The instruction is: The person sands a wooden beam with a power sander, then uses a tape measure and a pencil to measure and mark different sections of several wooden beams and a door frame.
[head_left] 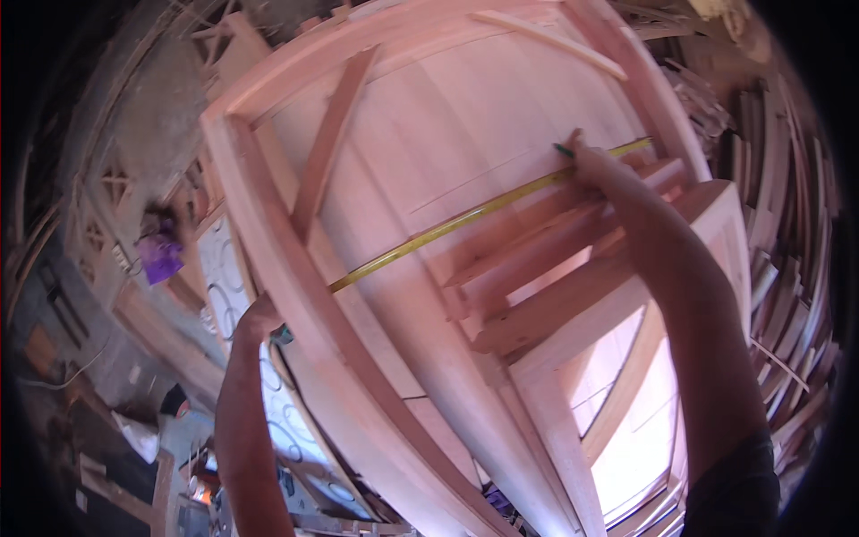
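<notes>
A yellow tape measure blade (479, 213) stretches slantwise across the pale boards of a large wooden frame (313, 277), from its left rail to near the right rail. My left hand (260, 317) is closed at the outer side of the left rail, around a small greenish thing that looks like the tape's case, mostly hidden. Over the right part of the blade, my right hand (592, 168) holds a slim green pencil (563, 150), its tip pointing up and left. A thin line (483, 182) runs along the boards just above the blade.
Wooden crossbars (546, 259) lie below the tape, near my right forearm. Diagonal braces (335, 134) cross the frame's upper corners. Stacked wood strips (787, 224) line the right side. A purple bag (161, 258) and a light patterned panel (277, 421) are at the left.
</notes>
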`<move>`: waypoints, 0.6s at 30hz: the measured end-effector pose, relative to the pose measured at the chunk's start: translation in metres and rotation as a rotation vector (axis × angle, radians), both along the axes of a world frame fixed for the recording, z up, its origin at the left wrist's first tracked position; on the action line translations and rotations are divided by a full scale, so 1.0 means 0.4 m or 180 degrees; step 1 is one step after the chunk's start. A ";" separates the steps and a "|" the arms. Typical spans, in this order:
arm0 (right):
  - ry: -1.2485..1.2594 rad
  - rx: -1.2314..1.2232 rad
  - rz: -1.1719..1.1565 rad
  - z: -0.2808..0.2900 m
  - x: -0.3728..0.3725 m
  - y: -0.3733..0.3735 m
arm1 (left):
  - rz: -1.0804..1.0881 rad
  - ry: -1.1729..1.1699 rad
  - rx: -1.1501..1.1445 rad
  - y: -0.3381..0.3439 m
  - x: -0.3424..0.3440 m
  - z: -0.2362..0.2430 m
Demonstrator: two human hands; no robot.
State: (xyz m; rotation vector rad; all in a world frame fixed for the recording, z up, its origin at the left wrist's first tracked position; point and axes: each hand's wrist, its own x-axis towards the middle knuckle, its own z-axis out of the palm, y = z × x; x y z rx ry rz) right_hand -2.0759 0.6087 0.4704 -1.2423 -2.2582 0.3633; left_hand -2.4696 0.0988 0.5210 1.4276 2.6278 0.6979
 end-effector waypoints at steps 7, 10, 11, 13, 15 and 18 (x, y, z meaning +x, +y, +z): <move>0.0160 -0.0189 -0.0215 0.030 0.009 -0.052 | 0.0096 -0.1021 0.0644 0.025 0.018 -0.019; 0.0098 -0.0406 -0.0263 0.049 0.009 -0.064 | -0.0133 -0.1456 0.0901 0.010 -0.024 -0.028; 0.0109 -0.0410 -0.0292 0.044 0.013 -0.056 | -0.0115 -0.1403 0.0888 0.016 -0.012 -0.028; 0.0134 -0.0411 -0.0329 0.036 0.015 -0.044 | -0.0078 -0.1297 0.0893 0.026 -0.003 -0.032; 0.0127 -0.0214 -0.0268 0.027 0.011 -0.040 | -0.0018 -0.1188 0.0917 0.021 -0.003 -0.032; 0.0046 -0.0002 -0.0222 0.012 0.005 0.000 | -0.0099 -0.1338 0.1007 0.022 -0.010 -0.035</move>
